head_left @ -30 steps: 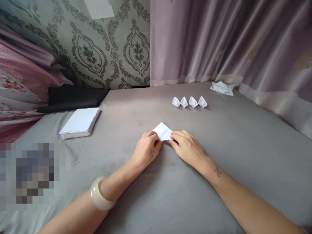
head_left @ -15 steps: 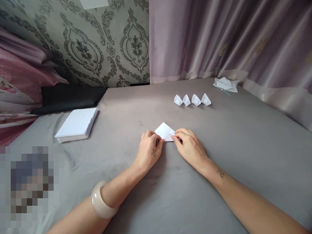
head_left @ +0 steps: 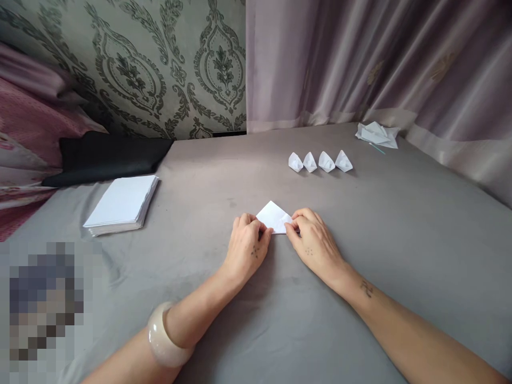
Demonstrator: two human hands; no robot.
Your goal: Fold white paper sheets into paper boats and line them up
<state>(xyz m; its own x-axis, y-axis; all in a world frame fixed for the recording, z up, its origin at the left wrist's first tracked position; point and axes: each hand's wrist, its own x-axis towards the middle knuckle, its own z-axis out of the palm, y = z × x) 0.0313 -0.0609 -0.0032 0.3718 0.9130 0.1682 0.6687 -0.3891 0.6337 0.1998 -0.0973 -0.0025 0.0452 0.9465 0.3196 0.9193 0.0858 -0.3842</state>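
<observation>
I'm seeing pointed, white folded paper [head_left: 272,216], tip facing away, near edge running crosswise between left hand [head_left: 245,244] and right hand [head_left: 318,242], both pinching its sides.

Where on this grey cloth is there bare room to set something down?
Bare grey cloth shows between the thick white paper stack and the left hand, and more widely right of the right hand. A narrower strip separates the folded white sheet from four small folded white paper shapes. Crowded: around that sheet, between both hands, and along the shapes' row.
</observation>
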